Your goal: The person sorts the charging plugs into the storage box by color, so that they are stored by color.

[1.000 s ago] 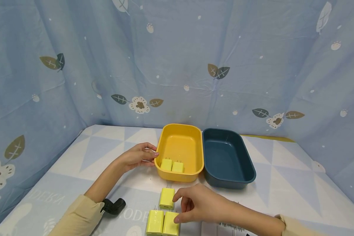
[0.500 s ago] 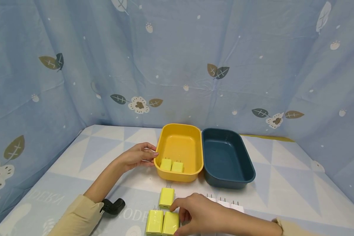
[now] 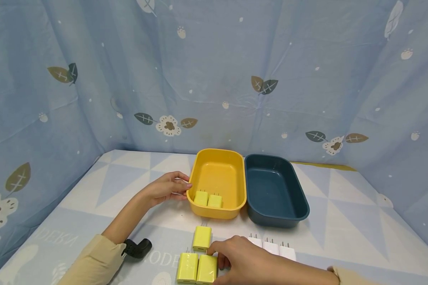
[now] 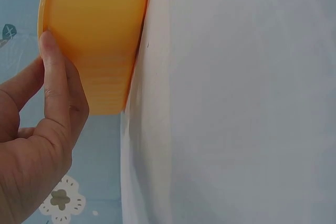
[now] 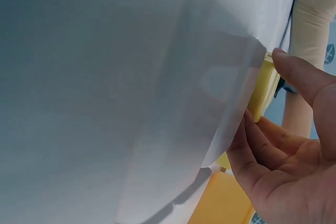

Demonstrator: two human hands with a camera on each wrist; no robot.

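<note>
My left hand [image 3: 167, 187] holds the left rim of a yellow plastic bin [image 3: 219, 174]; the left wrist view shows fingers against the wall of this bin [image 4: 100, 35]. Two yellow plug chargers [image 3: 200, 198] stand inside at its near end, prongs up. My right hand [image 3: 240, 259] pinches the front right yellow charger [image 3: 206, 270] on the table between thumb and index finger. In the right wrist view the thumb and fingers span the ends of that charger [image 5: 264, 88]. Beside it lies another yellow charger [image 3: 187, 269], with one more yellow charger [image 3: 202, 238] just behind.
A dark blue bin [image 3: 276, 190] stands against the yellow bin's right side. White chargers [image 3: 271, 246] lie in a row behind my right hand, partly hidden by it. A patterned cloth covers the table [image 3: 342, 237], and a blue curtain [image 3: 214, 71] hangs behind.
My right hand has moved down and closed in on the front right yellow charger, uncovering more of the white chargers. My left hand stays on the yellow bin.
</note>
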